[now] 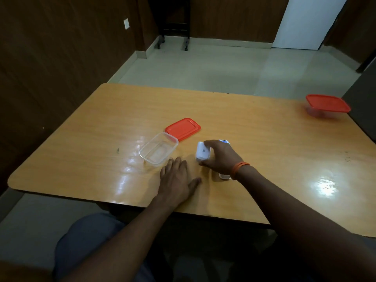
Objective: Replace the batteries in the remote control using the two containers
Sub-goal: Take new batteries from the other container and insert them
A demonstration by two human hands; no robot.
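While my head camera looks down at the table (264, 139), this is how things stand.

Right hand: my right hand (221, 157) is curled around the white remote control (202, 152), gripping it near the table's middle, at or just above the surface.

Left hand: my left hand (176, 176) lies flat and spread on the table, holding nothing, just beside the open container (158, 148).

Progress: I judge it early. The open container looks empty, with its red lid (183, 128) lying off behind it. The closed container (327, 105) sits well apart at the far right, lid on. No batteries show. A small white piece (224, 176) under my wrist may be the cover; I cannot tell.

Remote's axis: its long axis seems to run away from me, tilted; my fingers hide too much to be sure.
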